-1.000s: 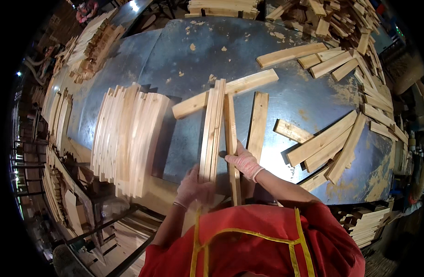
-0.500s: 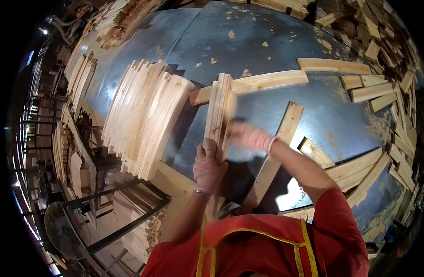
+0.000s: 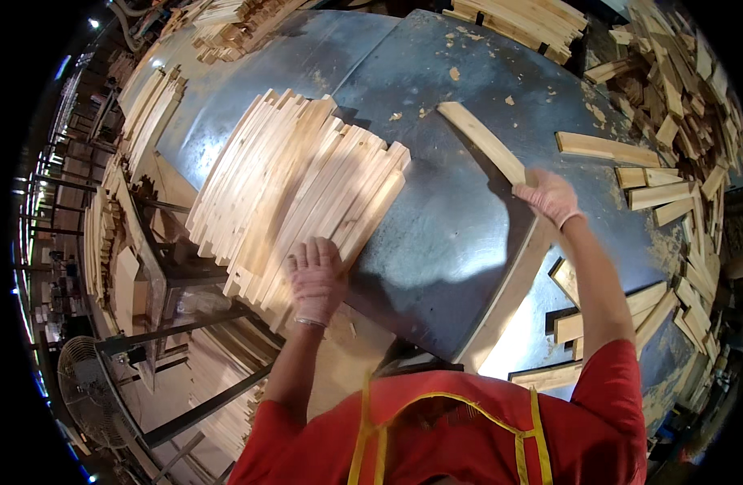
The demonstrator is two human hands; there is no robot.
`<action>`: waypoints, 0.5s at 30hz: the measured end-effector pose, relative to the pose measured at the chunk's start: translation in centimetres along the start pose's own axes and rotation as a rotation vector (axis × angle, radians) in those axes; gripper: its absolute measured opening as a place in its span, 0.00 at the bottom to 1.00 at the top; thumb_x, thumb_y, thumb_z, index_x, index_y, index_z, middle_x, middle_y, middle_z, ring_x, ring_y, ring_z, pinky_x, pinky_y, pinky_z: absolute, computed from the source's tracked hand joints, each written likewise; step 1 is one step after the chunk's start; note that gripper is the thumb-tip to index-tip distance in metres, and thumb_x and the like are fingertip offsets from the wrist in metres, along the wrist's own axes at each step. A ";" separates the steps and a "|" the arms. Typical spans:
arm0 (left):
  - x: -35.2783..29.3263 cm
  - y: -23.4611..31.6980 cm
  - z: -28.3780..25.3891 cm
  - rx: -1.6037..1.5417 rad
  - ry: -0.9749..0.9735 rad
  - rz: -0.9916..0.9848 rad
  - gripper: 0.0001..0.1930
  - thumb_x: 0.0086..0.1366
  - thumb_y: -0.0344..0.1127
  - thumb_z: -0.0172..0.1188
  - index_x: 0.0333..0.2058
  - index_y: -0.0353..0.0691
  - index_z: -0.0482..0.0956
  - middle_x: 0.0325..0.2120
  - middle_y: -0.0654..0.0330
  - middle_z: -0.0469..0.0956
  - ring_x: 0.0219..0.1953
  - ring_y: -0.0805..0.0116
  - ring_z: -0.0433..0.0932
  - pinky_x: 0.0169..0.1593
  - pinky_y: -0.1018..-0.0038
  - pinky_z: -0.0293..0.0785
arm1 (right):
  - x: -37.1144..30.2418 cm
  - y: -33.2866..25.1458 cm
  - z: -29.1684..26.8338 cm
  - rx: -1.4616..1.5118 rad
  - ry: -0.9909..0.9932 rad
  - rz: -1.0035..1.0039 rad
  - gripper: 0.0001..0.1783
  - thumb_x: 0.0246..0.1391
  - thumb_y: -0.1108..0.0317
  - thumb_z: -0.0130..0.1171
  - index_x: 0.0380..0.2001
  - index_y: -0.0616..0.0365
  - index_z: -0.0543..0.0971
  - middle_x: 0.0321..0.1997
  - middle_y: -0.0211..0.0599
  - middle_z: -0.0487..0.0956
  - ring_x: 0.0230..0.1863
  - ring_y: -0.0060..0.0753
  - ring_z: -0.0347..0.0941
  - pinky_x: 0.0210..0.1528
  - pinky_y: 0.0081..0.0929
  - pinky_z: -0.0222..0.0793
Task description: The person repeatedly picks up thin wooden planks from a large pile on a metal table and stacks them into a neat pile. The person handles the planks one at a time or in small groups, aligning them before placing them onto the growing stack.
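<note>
My left hand (image 3: pixel 316 279), in a pale pinkish glove, lies flat with its fingers stretched out on the near end of a row of wooden slats (image 3: pixel 282 178) packed side by side. In my gloved right hand (image 3: pixel 549 196) is the near end of a light wooden board (image 3: pixel 481 139), which points away to the far left over the metal tabletop and casts a shadow on it. Below that hand another long board (image 3: pixel 507 293) runs toward my body, its far end partly covered by my hand.
Loose boards (image 3: pixel 606 149) and short offcuts lie on the right side of the metal table (image 3: pixel 424 234). A heap of scrap wood (image 3: pixel 675 89) stands at the far right, and stacked slats (image 3: pixel 521 23) at the far edge. A fan (image 3: pixel 92 392) and dark metal bars are at lower left.
The slats my left hand gripped upright in the middle now sit against the row on the left, and that hand has opened on them. My right hand moved right and took hold of a board.
</note>
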State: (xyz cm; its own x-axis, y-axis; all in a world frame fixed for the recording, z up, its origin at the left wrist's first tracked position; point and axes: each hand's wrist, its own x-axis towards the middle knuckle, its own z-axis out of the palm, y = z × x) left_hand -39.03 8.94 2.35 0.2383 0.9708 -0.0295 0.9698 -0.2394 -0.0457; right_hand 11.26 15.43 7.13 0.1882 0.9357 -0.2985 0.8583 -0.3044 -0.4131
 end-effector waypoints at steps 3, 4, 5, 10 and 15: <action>0.8 -2.3 0.8 0.006 -0.091 -0.039 0.48 0.62 0.57 0.69 0.76 0.45 0.60 0.76 0.47 0.60 0.78 0.42 0.55 0.77 0.44 0.53 | -4.7 -3.2 6.2 0.388 0.016 0.169 0.47 0.58 0.28 0.63 0.55 0.68 0.83 0.49 0.50 0.87 0.50 0.45 0.82 0.55 0.42 0.76; 1.1 -2.5 1.0 0.019 -0.078 -0.029 0.46 0.63 0.58 0.68 0.75 0.46 0.63 0.75 0.47 0.61 0.78 0.41 0.56 0.77 0.45 0.53 | -6.3 -4.7 8.6 0.531 -0.084 0.143 0.45 0.60 0.29 0.61 0.57 0.64 0.82 0.49 0.47 0.86 0.49 0.42 0.81 0.56 0.41 0.76; 1.3 -2.5 1.1 0.021 -0.083 -0.007 0.44 0.64 0.58 0.68 0.74 0.47 0.65 0.75 0.48 0.62 0.77 0.40 0.57 0.77 0.45 0.54 | -7.9 -7.0 11.8 0.750 -0.171 0.181 0.44 0.61 0.28 0.60 0.58 0.59 0.82 0.47 0.45 0.86 0.49 0.42 0.81 0.56 0.41 0.77; 0.9 -2.5 1.9 -0.142 0.046 0.303 0.35 0.67 0.55 0.66 0.68 0.46 0.74 0.72 0.51 0.68 0.74 0.39 0.62 0.76 0.45 0.58 | -10.2 -20.3 23.3 0.478 -0.404 -0.088 0.30 0.70 0.48 0.48 0.61 0.60 0.78 0.64 0.64 0.79 0.65 0.62 0.77 0.67 0.50 0.72; -0.4 -3.9 2.8 -0.185 -0.009 0.392 0.42 0.60 0.47 0.70 0.72 0.44 0.69 0.74 0.50 0.65 0.76 0.42 0.60 0.77 0.47 0.56 | -12.8 -18.0 19.7 0.613 -0.249 -0.188 0.31 0.63 0.49 0.56 0.64 0.54 0.76 0.61 0.55 0.81 0.64 0.62 0.76 0.65 0.48 0.71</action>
State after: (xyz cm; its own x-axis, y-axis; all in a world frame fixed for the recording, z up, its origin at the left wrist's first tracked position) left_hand -43.05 9.43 -0.30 0.5909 0.8065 -0.0180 0.7990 -0.5821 0.1508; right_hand -15.99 5.38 1.42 -0.1157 0.9361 -0.3322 0.4268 -0.2552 -0.8676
